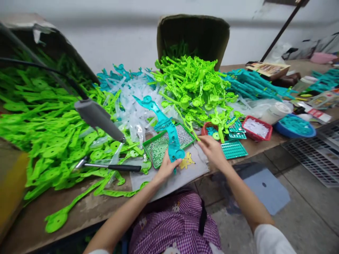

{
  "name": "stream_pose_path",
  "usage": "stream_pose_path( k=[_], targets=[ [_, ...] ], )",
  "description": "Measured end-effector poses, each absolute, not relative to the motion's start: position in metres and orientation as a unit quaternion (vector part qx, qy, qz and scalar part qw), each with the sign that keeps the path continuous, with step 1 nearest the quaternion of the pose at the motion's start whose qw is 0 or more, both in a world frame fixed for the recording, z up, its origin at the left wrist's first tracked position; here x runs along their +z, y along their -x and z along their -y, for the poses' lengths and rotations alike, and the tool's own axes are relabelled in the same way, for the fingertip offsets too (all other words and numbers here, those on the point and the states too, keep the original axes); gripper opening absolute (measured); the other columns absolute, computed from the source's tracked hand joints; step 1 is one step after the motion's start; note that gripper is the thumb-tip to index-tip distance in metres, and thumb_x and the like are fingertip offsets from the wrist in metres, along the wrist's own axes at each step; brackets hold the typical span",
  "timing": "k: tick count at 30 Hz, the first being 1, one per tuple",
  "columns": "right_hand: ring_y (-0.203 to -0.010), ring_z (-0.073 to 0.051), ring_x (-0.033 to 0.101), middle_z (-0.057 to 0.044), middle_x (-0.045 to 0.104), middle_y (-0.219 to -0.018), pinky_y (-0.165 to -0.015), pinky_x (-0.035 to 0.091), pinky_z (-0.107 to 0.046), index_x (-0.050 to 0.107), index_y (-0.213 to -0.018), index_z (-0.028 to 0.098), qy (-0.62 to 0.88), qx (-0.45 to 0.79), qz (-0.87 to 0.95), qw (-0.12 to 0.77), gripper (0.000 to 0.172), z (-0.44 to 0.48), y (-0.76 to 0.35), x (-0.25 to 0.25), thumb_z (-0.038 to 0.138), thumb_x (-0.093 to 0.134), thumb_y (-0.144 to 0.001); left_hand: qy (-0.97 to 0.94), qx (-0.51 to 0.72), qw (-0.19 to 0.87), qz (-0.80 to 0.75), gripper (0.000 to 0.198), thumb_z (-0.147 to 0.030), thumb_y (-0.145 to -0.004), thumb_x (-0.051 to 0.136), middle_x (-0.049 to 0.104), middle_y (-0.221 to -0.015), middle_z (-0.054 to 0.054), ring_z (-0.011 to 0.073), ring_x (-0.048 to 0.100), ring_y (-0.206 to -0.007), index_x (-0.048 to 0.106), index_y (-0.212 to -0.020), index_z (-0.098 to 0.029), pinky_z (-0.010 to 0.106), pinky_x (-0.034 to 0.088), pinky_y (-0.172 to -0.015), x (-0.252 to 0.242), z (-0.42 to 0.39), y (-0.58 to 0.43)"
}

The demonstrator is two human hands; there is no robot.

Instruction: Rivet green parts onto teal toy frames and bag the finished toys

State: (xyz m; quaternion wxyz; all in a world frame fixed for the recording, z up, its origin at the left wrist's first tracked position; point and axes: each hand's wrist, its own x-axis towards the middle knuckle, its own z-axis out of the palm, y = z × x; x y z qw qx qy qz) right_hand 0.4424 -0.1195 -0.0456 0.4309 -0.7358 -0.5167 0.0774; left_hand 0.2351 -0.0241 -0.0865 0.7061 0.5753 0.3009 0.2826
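Note:
My left hand [166, 166] is closed around the lower end of a long teal plastic part [173, 138] with round discs, held tilted above a green tray [156, 165]. The tray holds many small shiny silver beads or balls. My right hand [212, 150] has its fingers pinched at the lower end of a thin lime-green plastic part [188, 123], which reaches back toward the pile. Beneath both hands lies a grey cloth [194, 168] with a yellow cartoon figure [187, 161].
Lime-green parts [50, 148] heap up at left, more [196, 81] before a cardboard box [194, 33]. A hammer [111, 166] lies left, under a grey hanging tool [99, 118]. Right stand teal trays [234, 149], a red basket [256, 127] and a blue bowl [295, 126].

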Motion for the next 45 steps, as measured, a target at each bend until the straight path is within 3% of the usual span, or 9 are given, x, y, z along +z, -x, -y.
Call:
stream_pose_path(
  k=[5, 9, 14, 19, 26, 33, 36, 41, 45],
  targets=[
    [-0.088, -0.029, 0.064, -0.020, 0.072, -0.095, -0.083, 0.046, -0.043, 0.071, -0.094, 0.010, 0.859, -0.113, 0.340, 0.366, 0.048, 0.182, -0.574, -0.043, 0.050, 0.044, -0.089, -0.576, 0.280, 0.701, -0.313, 0.058, -0.035, -0.067, 0.078, 0.059, -0.078, -0.003, 0.0143, 0.058, -0.070, 0.046, -0.114, -0.020, 0.028, 0.049, -0.066, -0.091, 0.027, -0.234],
    [-0.076, -0.027, 0.065, -0.015, 0.073, -0.084, -0.072, 0.048, -0.039, 0.073, -0.088, 0.014, 0.880, -0.092, 0.343, 0.316, 0.044, 0.210, -0.588, -0.065, 0.050, 0.049, -0.087, -0.584, 0.255, 0.700, -0.322, 0.056, -0.035, -0.069, 0.076, 0.056, -0.074, -0.004, 0.0117, 0.054, -0.061, 0.044, -0.113, -0.020, 0.025, 0.046, -0.058, -0.087, 0.025, -0.233],
    [-0.105, -0.029, 0.061, -0.015, 0.069, -0.115, -0.090, 0.045, -0.045, 0.070, -0.107, 0.018, 0.873, -0.084, 0.393, 0.278, 0.037, 0.221, -0.534, -0.114, 0.043, 0.049, -0.090, -0.593, 0.238, 0.698, -0.323, 0.054, -0.036, -0.070, 0.076, 0.052, -0.070, -0.006, 0.0101, 0.048, -0.056, 0.044, -0.109, -0.020, 0.023, 0.042, -0.053, -0.085, 0.024, -0.231],
    [-0.113, -0.027, 0.058, -0.014, 0.068, -0.118, -0.097, 0.041, -0.048, 0.067, -0.113, 0.017, 0.866, -0.089, 0.408, 0.275, 0.037, 0.226, -0.502, -0.139, 0.039, 0.044, -0.094, -0.594, 0.235, 0.690, -0.340, 0.055, -0.035, -0.069, 0.077, 0.054, -0.073, -0.005, 0.0107, 0.050, -0.059, 0.045, -0.111, -0.020, 0.023, 0.042, -0.056, -0.084, 0.024, -0.231],
    [-0.103, -0.025, 0.061, -0.015, 0.066, -0.112, -0.088, 0.047, -0.040, 0.064, -0.117, 0.016, 0.868, -0.105, 0.386, 0.294, 0.044, 0.215, -0.534, -0.120, 0.040, 0.033, -0.097, -0.591, 0.226, 0.699, -0.333, 0.057, -0.034, -0.068, 0.078, 0.054, -0.068, -0.006, 0.0106, 0.048, -0.055, 0.044, -0.111, -0.020, 0.023, 0.042, -0.052, -0.082, 0.024, -0.231],
    [-0.087, -0.025, 0.062, -0.012, 0.067, -0.093, -0.077, 0.047, -0.036, 0.072, -0.094, 0.017, 0.873, -0.058, 0.418, 0.245, 0.033, 0.191, -0.562, -0.121, 0.035, 0.044, -0.093, -0.585, 0.221, 0.702, -0.342, 0.055, -0.032, -0.067, 0.078, 0.055, -0.070, -0.005, 0.0112, 0.049, -0.055, 0.046, -0.109, -0.020, 0.025, 0.041, -0.054, -0.081, 0.025, -0.231],
    [-0.088, -0.024, 0.062, -0.011, 0.066, -0.096, -0.078, 0.046, -0.035, 0.071, -0.095, 0.018, 0.870, -0.040, 0.436, 0.226, 0.029, 0.195, -0.564, -0.122, 0.034, 0.046, -0.093, -0.592, 0.226, 0.694, -0.341, 0.057, -0.032, -0.066, 0.079, 0.058, -0.075, -0.004, 0.0133, 0.054, -0.062, 0.047, -0.112, -0.020, 0.026, 0.044, -0.060, -0.081, 0.025, -0.230],
    [-0.080, -0.024, 0.061, -0.011, 0.066, -0.090, -0.070, 0.045, -0.035, 0.067, -0.090, 0.018, 0.874, -0.024, 0.447, 0.189, 0.028, 0.198, -0.571, -0.119, 0.036, 0.046, -0.093, -0.636, 0.258, 0.635, -0.355, 0.055, -0.032, -0.066, 0.079, 0.063, -0.101, 0.003, 0.0203, 0.059, -0.095, 0.051, -0.112, -0.019, 0.033, 0.045, -0.088, -0.084, 0.028, -0.228],
    [-0.079, -0.025, 0.060, -0.012, 0.065, -0.087, -0.069, 0.043, -0.035, 0.064, -0.087, 0.018, 0.868, -0.019, 0.467, 0.171, 0.031, 0.199, -0.568, -0.118, 0.037, 0.041, -0.095, -0.659, 0.243, 0.617, -0.356, 0.055, -0.032, -0.068, 0.078, 0.062, -0.109, 0.007, 0.0214, 0.058, -0.099, 0.051, -0.114, -0.017, 0.036, 0.043, -0.093, -0.093, 0.037, -0.223]
  ],
)
